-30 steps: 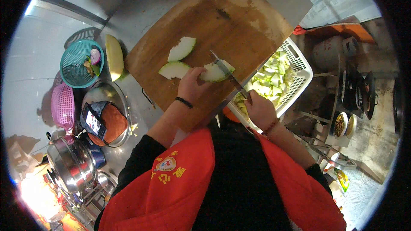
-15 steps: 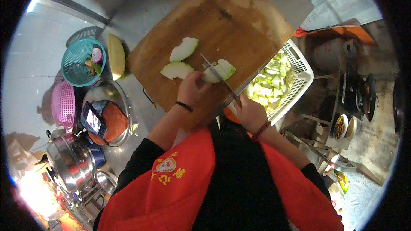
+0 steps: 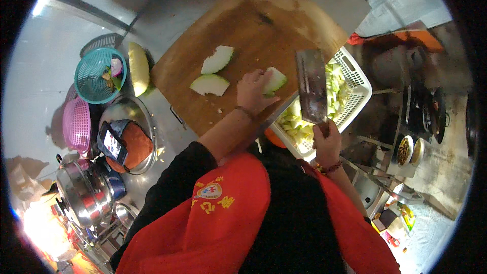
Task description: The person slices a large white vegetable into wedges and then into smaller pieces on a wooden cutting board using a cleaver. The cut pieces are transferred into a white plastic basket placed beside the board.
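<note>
My right hand [image 3: 327, 144] is closed round the handle of a cleaver [image 3: 312, 86]. The broad dark blade, wet with small bits on it, is turned flat to view over the right edge of the wooden cutting board [image 3: 203, 30] and partly covers the basket. Against a pale melon piece [image 3: 275, 81] with green rind, my left hand [image 3: 253, 91] presses its fingers, hiding the piece's left side. Two melon wedges, an upper one [image 3: 217, 60] and a lower one [image 3: 210, 85], lie left of that hand. Cut melon pieces [image 3: 297, 119] fill a white basket [image 3: 357, 78] beside the board.
At the left stand a teal basket [image 3: 96, 76] with an onion, a long melon wedge [image 3: 138, 68], a pink basket [image 3: 77, 124] and a metal bowl [image 3: 149, 137] with a phone [image 3: 112, 143] propped on it. A steel pot [image 3: 83, 190] is at lower left, dishes [image 3: 404, 150] at right.
The cleaver has left the melon and swung right, over the basket, its blade turning flat. My left hand has moved right with its fingers at the melon piece. Small scraps show on the board.
</note>
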A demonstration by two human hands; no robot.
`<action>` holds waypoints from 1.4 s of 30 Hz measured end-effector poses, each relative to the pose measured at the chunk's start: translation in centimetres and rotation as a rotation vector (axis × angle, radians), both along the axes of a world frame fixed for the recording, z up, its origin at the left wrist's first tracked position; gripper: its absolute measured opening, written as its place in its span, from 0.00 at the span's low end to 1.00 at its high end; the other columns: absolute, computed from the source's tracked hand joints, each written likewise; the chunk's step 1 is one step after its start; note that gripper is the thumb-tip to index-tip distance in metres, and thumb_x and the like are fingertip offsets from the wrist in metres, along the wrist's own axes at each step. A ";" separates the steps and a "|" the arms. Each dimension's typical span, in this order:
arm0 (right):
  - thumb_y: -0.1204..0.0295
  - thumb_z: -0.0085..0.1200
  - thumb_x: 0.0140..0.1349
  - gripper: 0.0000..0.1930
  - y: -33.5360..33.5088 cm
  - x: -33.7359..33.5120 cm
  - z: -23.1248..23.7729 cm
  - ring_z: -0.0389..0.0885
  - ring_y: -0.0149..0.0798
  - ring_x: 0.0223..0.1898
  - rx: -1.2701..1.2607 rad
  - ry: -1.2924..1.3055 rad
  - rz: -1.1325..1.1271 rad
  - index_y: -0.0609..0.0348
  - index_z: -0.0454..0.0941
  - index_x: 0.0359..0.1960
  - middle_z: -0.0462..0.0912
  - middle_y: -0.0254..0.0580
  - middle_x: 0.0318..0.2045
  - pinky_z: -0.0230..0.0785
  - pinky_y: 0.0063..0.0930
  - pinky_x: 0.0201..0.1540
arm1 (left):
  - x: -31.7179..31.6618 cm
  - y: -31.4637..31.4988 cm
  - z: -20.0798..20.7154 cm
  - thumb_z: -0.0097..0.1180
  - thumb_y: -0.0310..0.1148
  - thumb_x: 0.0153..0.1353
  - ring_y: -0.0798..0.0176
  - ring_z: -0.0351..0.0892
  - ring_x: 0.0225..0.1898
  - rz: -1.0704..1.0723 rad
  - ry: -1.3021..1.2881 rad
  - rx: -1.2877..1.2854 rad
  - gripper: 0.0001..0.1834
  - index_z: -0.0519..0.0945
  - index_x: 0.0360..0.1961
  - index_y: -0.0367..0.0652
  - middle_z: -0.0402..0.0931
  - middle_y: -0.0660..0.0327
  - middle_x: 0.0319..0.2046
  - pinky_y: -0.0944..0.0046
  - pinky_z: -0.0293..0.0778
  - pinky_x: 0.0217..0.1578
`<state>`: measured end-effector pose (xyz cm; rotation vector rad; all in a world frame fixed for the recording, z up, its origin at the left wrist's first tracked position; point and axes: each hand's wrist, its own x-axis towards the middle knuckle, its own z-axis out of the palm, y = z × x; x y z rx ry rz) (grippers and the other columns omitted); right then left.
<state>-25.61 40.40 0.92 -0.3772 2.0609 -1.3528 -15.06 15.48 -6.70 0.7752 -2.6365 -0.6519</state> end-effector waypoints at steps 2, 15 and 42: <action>0.73 0.57 0.62 0.13 1.2 -0.4 -0.4 0.72 0.25 0.19 -0.013 0.003 -0.080 0.64 0.75 0.47 0.77 0.33 0.24 0.68 0.22 0.21 | -1.9 1.2 -0.3 0.74 0.52 0.38 0.45 0.70 0.56 0.005 0.003 0.039 0.44 0.75 0.60 0.54 0.69 0.52 0.59 0.47 0.70 0.55; 0.73 0.57 0.63 0.08 5.2 -2.9 -1.0 0.68 0.22 0.17 -0.031 0.106 -0.224 0.63 0.75 0.41 0.72 0.28 0.20 0.62 0.21 0.18 | -1.6 1.1 2.2 0.61 0.39 0.57 0.42 0.67 0.60 -0.295 0.095 0.224 0.29 0.71 0.59 0.42 0.75 0.47 0.51 0.50 0.66 0.60; 0.73 0.59 0.61 0.16 2.0 -1.6 -2.3 0.72 0.24 0.20 -0.028 0.025 -0.061 0.67 0.76 0.49 0.78 0.34 0.25 0.67 0.21 0.19 | 7.1 -13.2 1.0 0.69 0.40 0.49 0.43 0.69 0.57 0.160 -0.052 -0.022 0.27 0.75 0.49 0.43 0.74 0.50 0.51 0.50 0.68 0.58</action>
